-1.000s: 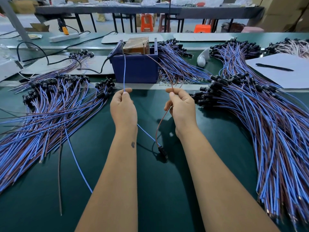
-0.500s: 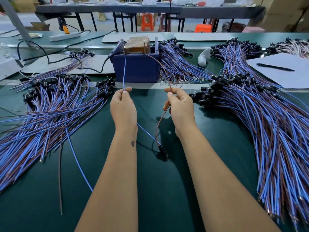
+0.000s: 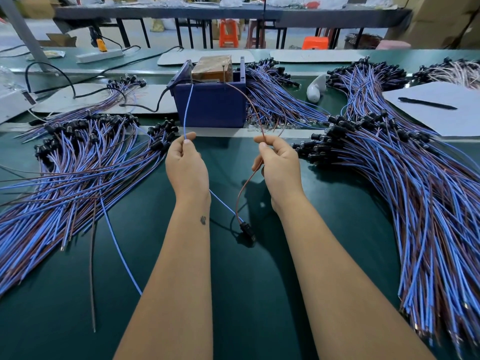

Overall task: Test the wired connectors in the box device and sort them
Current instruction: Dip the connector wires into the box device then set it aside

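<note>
Blue box device point(image 3: 211, 106) sits at 12 o'clock on the green worktop point(image 3: 249, 294), and one connector is mid-test: left hand point(image 3: 187, 167) pinches its blue lead point(image 3: 187, 110), right hand point(image 3: 281, 168) pinches its brown lead point(image 3: 253, 110), and each lead runs up to one of two pins on the box top. The black connector point(image 3: 248, 231) itself lies on the worktop between the forearms, at about 6 o'clock from the hands. Progress-wise I'd guess roughly halfway, though I can't tell which heap is tested: one big pile point(image 3: 78, 172) at 9 o'clock, a bigger pile point(image 3: 415, 190) at 3 o'clock, more bundles behind the box. Way too many to count. Two loose wires lie at 8 o'clock.
</note>
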`<state>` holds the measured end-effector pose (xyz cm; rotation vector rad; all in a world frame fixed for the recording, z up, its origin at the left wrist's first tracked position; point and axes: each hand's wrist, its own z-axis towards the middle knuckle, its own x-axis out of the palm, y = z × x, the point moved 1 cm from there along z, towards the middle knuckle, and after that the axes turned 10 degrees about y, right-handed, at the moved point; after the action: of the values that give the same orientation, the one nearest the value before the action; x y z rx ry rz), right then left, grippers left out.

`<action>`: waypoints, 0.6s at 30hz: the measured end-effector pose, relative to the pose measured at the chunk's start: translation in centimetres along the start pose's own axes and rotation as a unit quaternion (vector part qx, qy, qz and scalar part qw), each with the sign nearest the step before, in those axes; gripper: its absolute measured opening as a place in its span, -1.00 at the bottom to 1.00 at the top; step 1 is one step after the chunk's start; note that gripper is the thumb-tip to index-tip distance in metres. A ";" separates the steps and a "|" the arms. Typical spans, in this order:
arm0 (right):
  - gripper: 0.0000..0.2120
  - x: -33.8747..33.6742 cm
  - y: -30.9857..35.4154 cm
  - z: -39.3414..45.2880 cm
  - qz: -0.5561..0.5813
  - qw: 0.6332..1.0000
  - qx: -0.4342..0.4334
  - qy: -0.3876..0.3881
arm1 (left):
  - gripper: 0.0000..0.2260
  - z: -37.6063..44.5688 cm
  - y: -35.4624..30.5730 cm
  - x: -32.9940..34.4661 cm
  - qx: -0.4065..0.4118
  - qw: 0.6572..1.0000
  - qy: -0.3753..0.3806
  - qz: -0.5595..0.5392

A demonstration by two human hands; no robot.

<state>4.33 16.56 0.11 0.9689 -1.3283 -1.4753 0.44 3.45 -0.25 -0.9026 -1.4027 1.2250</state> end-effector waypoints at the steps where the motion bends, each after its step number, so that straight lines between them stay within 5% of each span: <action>1: -0.81 0.0 0.0 0.0 0.000 1.000 0.000 0.000 | -0.76 0.0 0.0 -0.1 -0.001 1.000 -0.006 -0.004; 18: -0.81 0.0 0.1 -0.2 -0.012 1.000 0.003 0.000 | -0.76 0.2 0.1 -0.2 -0.006 1.000 -0.008 -0.007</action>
<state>4.50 16.48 0.23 0.9923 -1.3261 -1.4905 0.29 3.20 -0.37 -0.8916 -1.4275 1.2160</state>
